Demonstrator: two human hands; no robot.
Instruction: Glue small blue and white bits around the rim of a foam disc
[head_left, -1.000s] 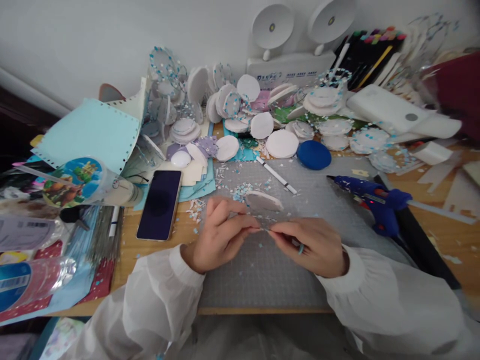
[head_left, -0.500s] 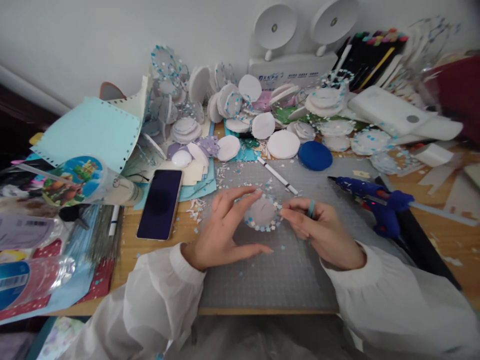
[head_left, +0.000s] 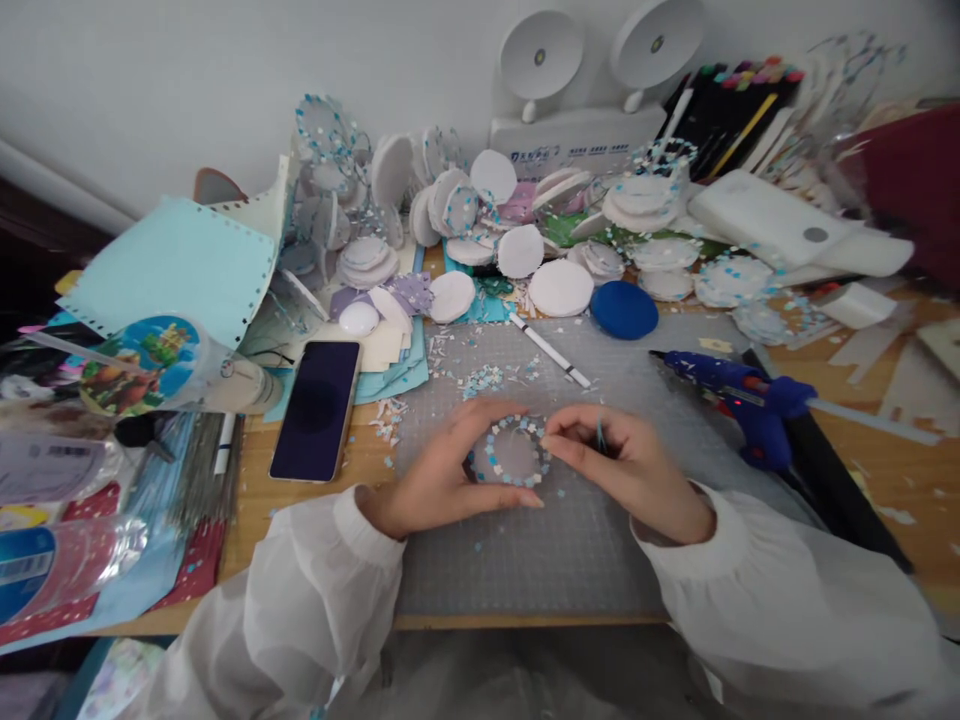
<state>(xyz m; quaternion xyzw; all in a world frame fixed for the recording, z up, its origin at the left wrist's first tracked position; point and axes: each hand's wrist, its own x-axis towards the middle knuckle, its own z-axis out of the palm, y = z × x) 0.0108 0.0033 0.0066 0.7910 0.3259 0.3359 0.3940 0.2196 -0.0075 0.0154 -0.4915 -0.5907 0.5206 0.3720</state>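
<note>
Gridded grey cutting mat (head_left: 487, 570) on wooden tabletop (head_left: 315, 440), pale wall (head_left: 225, 80) behind | left hand (head_left: 442, 475): fingers curved around flower-edged white disc (head_left: 517, 455) | right hand (head_left: 626, 455): fingers pinched at its rim

Disc (head_left: 516, 455): round, with a pale, greyish face. Small light-blue and white pieces (head_left: 534, 481) form a ring along the rim. Orientation: face turned upward; exact tilt cannot be determined. Location: above the grey mat (head_left: 525, 585), between the thumb and fingers of the left hand (head_left: 442, 470). The fingertips of the right hand (head_left: 630, 465) pinch together at the right edge.
</note>
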